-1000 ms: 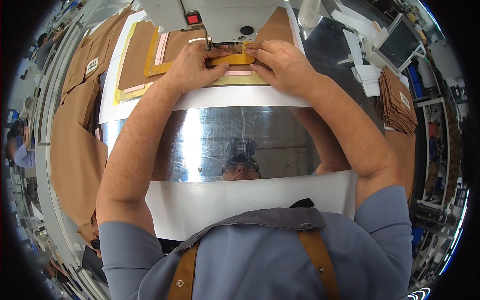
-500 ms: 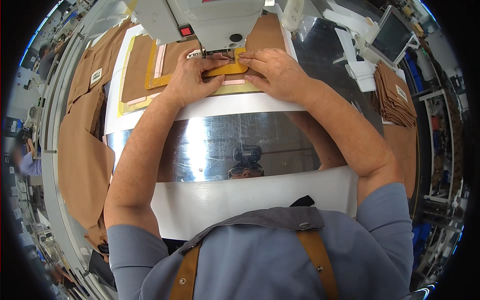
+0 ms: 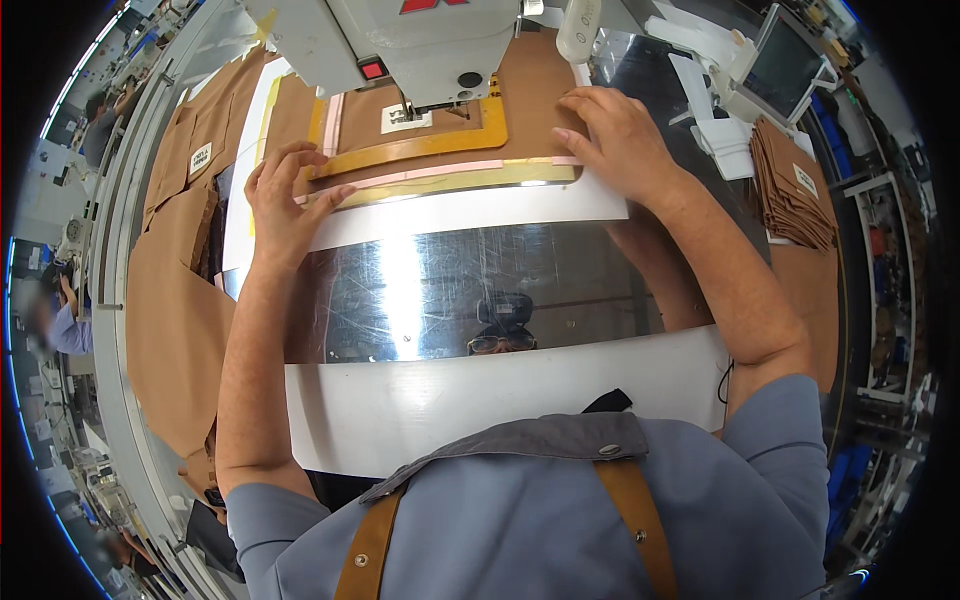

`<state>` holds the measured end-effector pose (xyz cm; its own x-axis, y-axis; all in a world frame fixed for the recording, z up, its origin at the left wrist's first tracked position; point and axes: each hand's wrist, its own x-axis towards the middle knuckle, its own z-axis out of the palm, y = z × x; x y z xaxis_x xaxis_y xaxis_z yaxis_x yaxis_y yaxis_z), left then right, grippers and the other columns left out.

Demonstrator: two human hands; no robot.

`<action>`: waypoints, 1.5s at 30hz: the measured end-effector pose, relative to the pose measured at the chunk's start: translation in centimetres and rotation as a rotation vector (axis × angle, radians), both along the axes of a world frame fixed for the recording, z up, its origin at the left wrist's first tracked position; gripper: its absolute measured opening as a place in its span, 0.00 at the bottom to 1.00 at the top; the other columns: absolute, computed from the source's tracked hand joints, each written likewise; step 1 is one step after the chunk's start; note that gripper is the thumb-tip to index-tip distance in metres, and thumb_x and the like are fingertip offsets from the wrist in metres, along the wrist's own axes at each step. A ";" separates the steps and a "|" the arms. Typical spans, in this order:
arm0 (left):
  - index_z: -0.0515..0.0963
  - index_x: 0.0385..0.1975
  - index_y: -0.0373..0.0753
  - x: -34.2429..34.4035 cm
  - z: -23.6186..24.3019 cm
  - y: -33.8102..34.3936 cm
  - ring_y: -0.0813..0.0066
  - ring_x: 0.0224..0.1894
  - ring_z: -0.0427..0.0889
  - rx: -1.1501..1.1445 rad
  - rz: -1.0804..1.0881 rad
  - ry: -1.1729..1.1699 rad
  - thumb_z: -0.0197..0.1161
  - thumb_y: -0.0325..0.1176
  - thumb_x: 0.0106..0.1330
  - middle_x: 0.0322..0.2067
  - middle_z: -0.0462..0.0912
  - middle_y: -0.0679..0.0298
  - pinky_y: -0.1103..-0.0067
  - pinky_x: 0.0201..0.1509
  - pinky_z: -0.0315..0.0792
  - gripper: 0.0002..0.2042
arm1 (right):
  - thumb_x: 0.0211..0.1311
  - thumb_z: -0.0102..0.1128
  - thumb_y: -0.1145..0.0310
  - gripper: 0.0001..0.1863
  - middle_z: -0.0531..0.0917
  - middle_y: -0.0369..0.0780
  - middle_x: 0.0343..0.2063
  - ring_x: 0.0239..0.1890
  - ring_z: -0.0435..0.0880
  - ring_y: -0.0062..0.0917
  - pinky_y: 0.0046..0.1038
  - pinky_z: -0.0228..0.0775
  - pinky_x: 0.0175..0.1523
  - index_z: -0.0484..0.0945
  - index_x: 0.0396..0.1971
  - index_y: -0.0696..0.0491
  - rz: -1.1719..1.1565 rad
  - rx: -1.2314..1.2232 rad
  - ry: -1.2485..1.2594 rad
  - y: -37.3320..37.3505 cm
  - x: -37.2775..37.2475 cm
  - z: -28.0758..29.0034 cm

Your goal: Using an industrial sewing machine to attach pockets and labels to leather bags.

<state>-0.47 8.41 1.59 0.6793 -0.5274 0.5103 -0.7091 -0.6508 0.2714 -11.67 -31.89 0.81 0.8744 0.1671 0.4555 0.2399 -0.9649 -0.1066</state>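
Left hand (image 3: 278, 205): thumb and fingers wide apart, at near-left corner of frame (image 3: 430, 147). Right hand (image 3: 625, 145): fingers loosely parted, at right edge of cloth (image 3: 535, 80). Cloth lies under frame, beneath sewing head (image 3: 425, 50).

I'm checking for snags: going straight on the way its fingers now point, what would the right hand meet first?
Probably the yellow frame, at its right side: the right hand points leftward across brown fabric. Depth is unclear; it might brush the fabric sooner.
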 end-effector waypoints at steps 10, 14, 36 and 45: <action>0.87 0.50 0.46 -1.3 0.5 -2.3 0.70 0.67 0.74 0.118 -0.023 0.125 0.73 0.49 0.62 0.58 0.83 0.67 0.56 0.76 0.48 0.20 | 0.71 0.54 0.38 0.42 0.73 0.48 0.68 0.72 0.68 0.38 0.44 0.60 0.72 0.74 0.64 0.65 -0.430 -0.185 0.182 -4.9 -0.8 -0.8; 0.87 0.51 0.45 -0.8 -0.4 -3.9 0.70 0.69 0.73 0.125 -0.052 0.138 0.71 0.47 0.65 0.60 0.82 0.68 0.55 0.77 0.48 0.19 | 0.67 0.55 0.34 0.47 0.70 0.49 0.70 0.74 0.65 0.39 0.46 0.58 0.73 0.72 0.65 0.65 -0.558 -0.161 0.192 -6.5 -1.3 -1.2; 0.87 0.35 0.42 0.3 0.2 -8.0 0.72 0.46 0.84 0.154 -0.176 0.121 0.70 0.34 0.65 0.38 0.87 0.71 0.59 0.74 0.51 0.04 | 0.66 0.63 0.56 0.24 0.89 0.50 0.43 0.48 0.88 0.44 0.41 0.77 0.58 0.80 0.58 0.53 -0.542 0.376 0.115 -7.9 -1.9 -1.1; 0.84 0.33 0.42 -9.6 3.6 -3.0 0.70 0.46 0.83 0.243 -0.313 0.287 0.71 0.35 0.63 0.38 0.86 0.70 0.61 0.73 0.50 0.06 | 0.65 0.67 0.59 0.31 0.86 0.49 0.38 0.42 0.87 0.36 0.34 0.76 0.49 0.72 0.64 0.57 -0.411 0.491 0.265 -5.6 -11.5 2.5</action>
